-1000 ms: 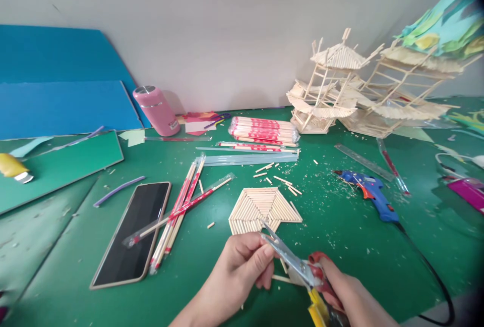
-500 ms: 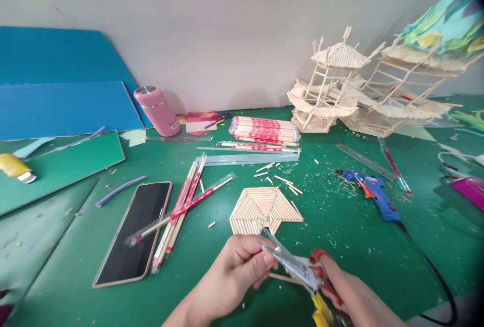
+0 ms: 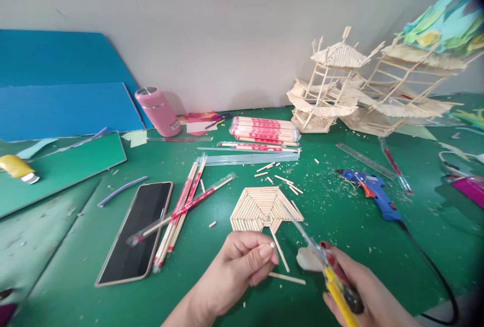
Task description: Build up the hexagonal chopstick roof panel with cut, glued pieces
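Green matting covers the tabletop (image 3: pixel 351 226), which runs back to a plain pale wall and is littered with wood shavings and short stick offcuts.

Near the front edge, the left hand (image 3: pixel 242 266) is curled, thumb and forefinger pinched on a very small bit of stick (image 3: pixel 271 244) at the fingertips; its grip is nearly closed around that piece. Just to its right, the right hand (image 3: pixel 363 291) is wrapped around the yellow and red handles of a pair of scissors (image 3: pixel 325 261), its grip closed on them, with the blades pointing up and away towards a flat fan-shaped panel of glued sticks (image 3: pixel 262 208). Whether the blades are parted cannot be told.

Between the two hands, two loose sticks (image 3: pixel 282 259) lie on the mat, one slanting up towards the panel, one nearly level below it.

Left of the panel lie wrapped chopsticks (image 3: pixel 181 206) and a dark phone (image 3: pixel 136 231). Further back stand a pink flask (image 3: pixel 157 111), a packet of chopsticks (image 3: pixel 264 130), and blue boards (image 3: pixel 64 85). On the right rest a blue glue gun (image 3: pixel 372 193), a clear ruler (image 3: pixel 365 161), and a stick-built pavilion model (image 3: pixel 340 90).
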